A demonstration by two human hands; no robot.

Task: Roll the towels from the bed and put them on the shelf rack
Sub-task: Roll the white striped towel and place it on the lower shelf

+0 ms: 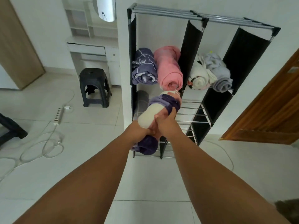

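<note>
Purple towel (161, 107), two hands (140, 130) (166, 125), five shelved rolls (144, 67) (169, 68) (200, 76) (221, 78) (141, 101)

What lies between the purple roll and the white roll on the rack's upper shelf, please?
In the head view, the pink towel roll and a black divider panel lie between them.

1. the left hand (140, 129) and right hand (165, 125) grip one rolled towel (150, 113) of purple, cream and pink.
2. its far end points into the shelf rack (191, 46), left side, beside a dark grey roll (141, 101).
3. on the tier above lie a purple towel (144, 67) and a pink towel (169, 68); to their right, a white towel (200, 75) and a grey towel (220, 78).
4. a black stool (95, 84) stands left of the rack.
</note>
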